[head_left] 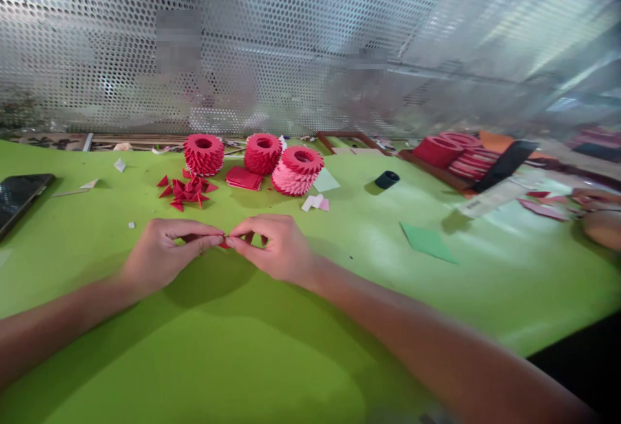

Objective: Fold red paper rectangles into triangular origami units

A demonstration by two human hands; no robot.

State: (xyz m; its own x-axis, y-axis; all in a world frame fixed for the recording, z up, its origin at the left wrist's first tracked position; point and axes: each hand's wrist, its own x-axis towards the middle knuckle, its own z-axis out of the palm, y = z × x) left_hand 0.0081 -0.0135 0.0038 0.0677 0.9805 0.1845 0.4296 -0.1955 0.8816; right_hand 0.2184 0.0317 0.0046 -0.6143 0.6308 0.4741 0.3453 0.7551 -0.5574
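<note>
Between the fingertips of both hands is a small red paper piece point(224, 243), mostly covered by the fingers. My left hand point(167, 248) pinches its left side with thumb and forefinger. From the right, my right hand point(272, 246) pinches it the same way, the two hands' fingertips almost touching. Just beyond the hands lies a loose pile of folded red paper triangles point(189, 189). A stack of red paper slips point(243, 178) sits to the right of that pile. Behind stand a red folded-paper ring point(204, 158), another red one point(262, 160) and a pink-and-red one point(297, 175).
A phone point(22, 200) lies at the far left. To the right are a black cylinder point(387, 180), a green paper sheet point(427, 243) and a tray point(439, 175) of red paper rings. Another person's hand point(601, 217) is at the right edge. A perforated metal panel point(291, 42) rises behind.
</note>
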